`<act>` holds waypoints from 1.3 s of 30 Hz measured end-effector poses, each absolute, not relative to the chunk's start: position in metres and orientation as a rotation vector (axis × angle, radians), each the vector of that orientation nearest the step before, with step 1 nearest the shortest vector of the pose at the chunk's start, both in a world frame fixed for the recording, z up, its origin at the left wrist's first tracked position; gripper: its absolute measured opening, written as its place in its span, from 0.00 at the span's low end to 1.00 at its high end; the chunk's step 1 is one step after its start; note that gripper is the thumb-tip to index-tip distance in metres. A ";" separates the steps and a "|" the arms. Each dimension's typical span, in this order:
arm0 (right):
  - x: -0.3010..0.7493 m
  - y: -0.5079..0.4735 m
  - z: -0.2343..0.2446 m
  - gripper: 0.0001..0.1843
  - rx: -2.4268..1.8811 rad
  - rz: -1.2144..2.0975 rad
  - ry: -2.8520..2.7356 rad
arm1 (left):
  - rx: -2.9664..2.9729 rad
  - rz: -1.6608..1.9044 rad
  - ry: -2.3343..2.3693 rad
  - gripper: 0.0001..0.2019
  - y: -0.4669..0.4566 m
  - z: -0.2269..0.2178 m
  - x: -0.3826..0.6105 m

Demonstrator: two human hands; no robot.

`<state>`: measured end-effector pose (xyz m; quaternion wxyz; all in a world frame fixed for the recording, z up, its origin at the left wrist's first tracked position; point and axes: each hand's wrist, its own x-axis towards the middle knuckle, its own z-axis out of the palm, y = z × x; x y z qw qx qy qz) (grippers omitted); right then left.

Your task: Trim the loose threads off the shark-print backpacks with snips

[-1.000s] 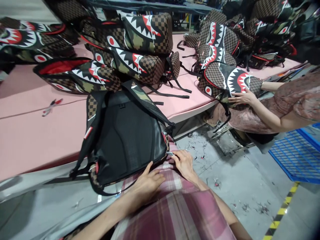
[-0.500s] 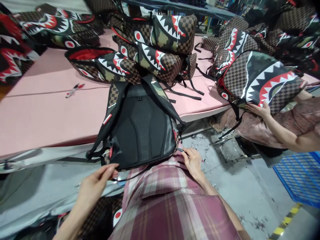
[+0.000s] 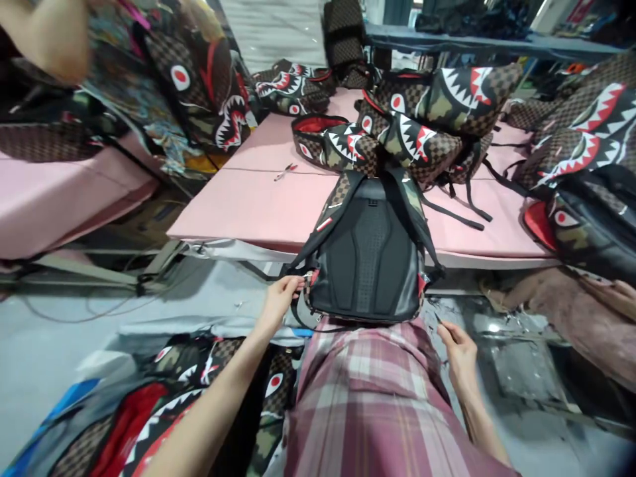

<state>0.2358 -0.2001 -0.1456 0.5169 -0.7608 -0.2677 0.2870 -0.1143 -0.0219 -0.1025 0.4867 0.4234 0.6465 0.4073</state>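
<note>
A backpack (image 3: 370, 258) lies back-panel up, hanging over the near edge of the pink table (image 3: 248, 205), its black padded back and camouflage straps showing. My left hand (image 3: 282, 297) pinches its lower left corner by the strap. My right hand (image 3: 457, 343) hovers just off the lower right corner, fingers curled around a small thin tool I cannot make out. My lap in plaid cloth (image 3: 372, 397) sits below the bag.
Several shark-mouth checkered backpacks (image 3: 422, 126) are stacked behind it, more at right (image 3: 581, 146) and on the floor at lower left (image 3: 173, 391). Small snips (image 3: 285, 172) lie on the table. Another person's arm (image 3: 44, 40) and bag show at upper left, pink-clad person (image 3: 591, 318) at right.
The view swung left. My left hand moved up to grip the bag's lower left corner. My right hand came off the right corner and dropped slightly.
</note>
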 end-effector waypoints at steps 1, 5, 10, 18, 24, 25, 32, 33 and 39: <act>0.239 -0.199 -0.146 0.23 -1.804 0.698 -0.571 | 1.032 0.989 1.557 0.22 -0.017 -0.102 -0.112; 0.241 -0.186 -0.133 0.26 -1.763 0.654 -0.545 | 1.025 1.010 1.543 0.25 0.004 -0.101 -0.114; 0.224 -0.164 -0.112 0.24 -1.829 0.523 -0.677 | 1.012 0.967 1.613 0.27 -0.001 -0.117 -0.133; 0.202 -0.123 -0.099 0.19 -1.882 0.617 -0.894 | 0.991 1.081 1.648 0.27 0.012 -0.149 -0.113; 0.209 -0.105 -0.084 0.22 -1.888 0.659 -0.876 | 1.078 1.300 1.747 0.22 0.037 -0.102 -0.132; 0.208 -0.098 -0.078 0.23 -1.865 0.690 -0.881 | 1.070 1.277 1.688 0.22 0.041 -0.093 -0.130; 0.185 0.040 -0.038 0.21 -1.414 0.996 -0.961 | 0.989 1.028 1.265 0.38 0.076 -0.060 -0.098; 0.182 0.070 -0.036 0.21 -1.358 1.018 -0.942 | 1.076 1.049 1.336 0.38 0.081 -0.062 -0.099; 0.171 0.241 -0.029 0.16 -1.286 0.738 -1.339 | 1.906 1.027 1.682 0.22 0.101 -0.085 -0.112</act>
